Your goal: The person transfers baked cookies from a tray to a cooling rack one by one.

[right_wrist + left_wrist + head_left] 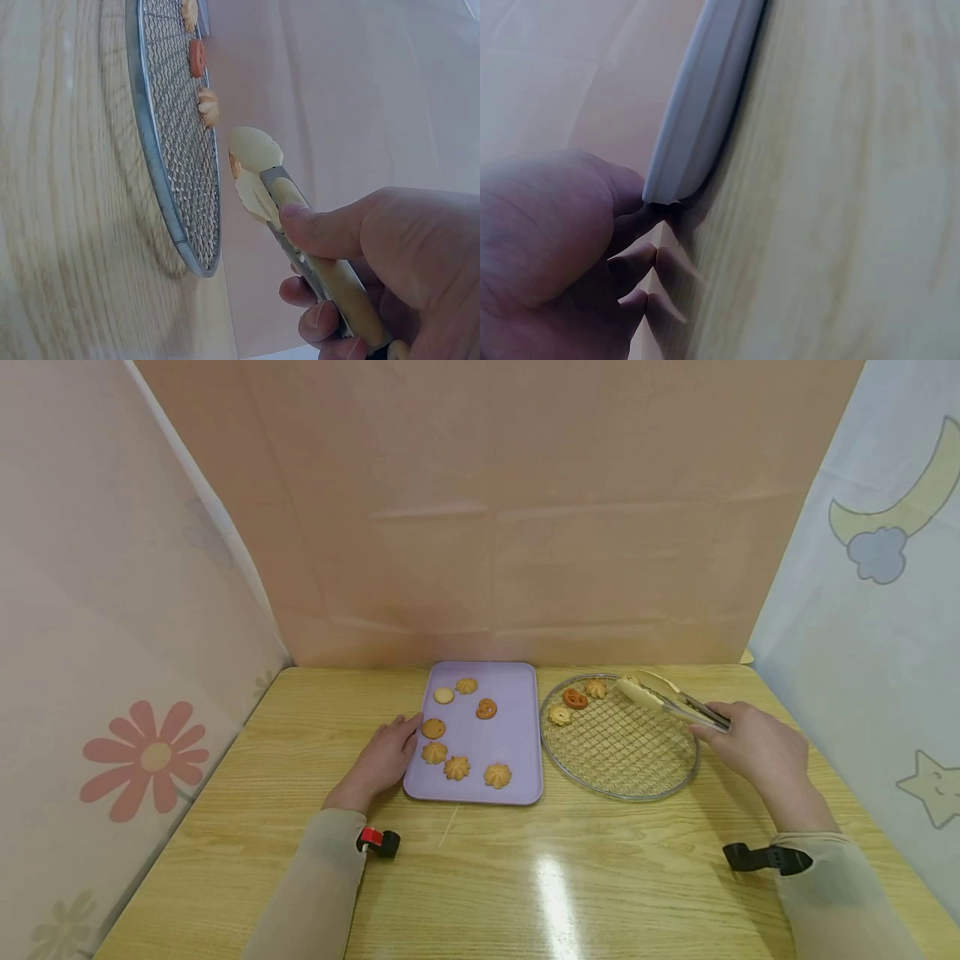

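My left hand [381, 756] is at the left side of a purple tray [517, 735], thumb and index finger pinching its rim in the left wrist view. Several flower-shaped cookies [456, 767], two round cookies [443, 695] and a pretzel [486, 709] lie on the tray. With my right hand [761, 747] I grip metal tongs [330, 277] with cream-coloured tips, held over the far right part of a round wire rack [630, 756]. Between the tips shows the orange-brown edge of a cookie [234, 165], mostly hidden. A pretzel [575, 698] and two cookies [559, 716] rest on the rack's far left.
Tray and rack stand side by side on a wooden table [465, 885], a narrow gap between them. A pinkish-brown cloth [487, 527] hangs behind the table's far edge. Printed curtains [862, 652] close off both sides.
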### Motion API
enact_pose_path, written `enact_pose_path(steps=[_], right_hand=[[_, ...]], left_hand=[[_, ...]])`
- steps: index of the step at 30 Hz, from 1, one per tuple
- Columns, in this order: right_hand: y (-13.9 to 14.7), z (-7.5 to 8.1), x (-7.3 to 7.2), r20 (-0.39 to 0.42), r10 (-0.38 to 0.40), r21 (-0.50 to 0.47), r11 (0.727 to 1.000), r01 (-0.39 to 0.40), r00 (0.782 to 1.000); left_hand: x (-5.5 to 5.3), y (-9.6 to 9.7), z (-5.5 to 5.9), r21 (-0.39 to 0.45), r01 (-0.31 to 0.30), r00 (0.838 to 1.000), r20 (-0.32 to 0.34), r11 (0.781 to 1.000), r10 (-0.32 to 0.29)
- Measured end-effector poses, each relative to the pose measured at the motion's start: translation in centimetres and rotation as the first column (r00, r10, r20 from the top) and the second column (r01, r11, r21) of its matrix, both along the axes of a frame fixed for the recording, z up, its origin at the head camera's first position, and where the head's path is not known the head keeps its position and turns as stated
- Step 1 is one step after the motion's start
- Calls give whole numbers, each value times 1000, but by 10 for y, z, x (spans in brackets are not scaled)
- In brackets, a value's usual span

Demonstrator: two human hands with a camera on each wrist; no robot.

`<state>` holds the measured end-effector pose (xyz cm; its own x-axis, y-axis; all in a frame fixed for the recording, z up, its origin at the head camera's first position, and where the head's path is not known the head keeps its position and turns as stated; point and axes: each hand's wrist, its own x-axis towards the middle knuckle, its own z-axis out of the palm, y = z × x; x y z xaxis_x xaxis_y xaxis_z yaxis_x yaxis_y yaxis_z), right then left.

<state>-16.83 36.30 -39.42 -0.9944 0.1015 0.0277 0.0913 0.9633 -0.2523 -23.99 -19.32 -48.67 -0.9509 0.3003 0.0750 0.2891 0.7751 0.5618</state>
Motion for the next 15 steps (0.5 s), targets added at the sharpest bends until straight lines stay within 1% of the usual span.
enact_pose_path(steps=[1, 6, 8, 11, 13, 15], right_hand=[[0, 0, 0, 4, 0, -1, 1000, 0, 1000], [2, -2, -1, 25, 5, -7, 1000, -5, 1000], [3, -2, -2, 32, 8, -5, 1000, -8, 999], [3, -3, -3, 41, 10, 0, 1000, -10, 999], [3, -3, -3, 43, 12, 3, 1000, -12, 999], [2, -4, -4, 44, 12, 4, 1000, -13, 999]], left_hand=[[0, 0, 1, 1, 1, 1000, -1, 1000, -1], [-5, -2, -7, -14, 4, 1000, -25, 1000, -5], [-3, -1, -3, -22, 2, 1000, -11, 1000, -2], [5, 4, 12, -31, -5, 1000, 26, 1000, 6], [10, 6, 20, -26, -8, 999, 34, 1000, 9], [10, 7, 19, -21, -9, 999, 33, 1000, 10]])
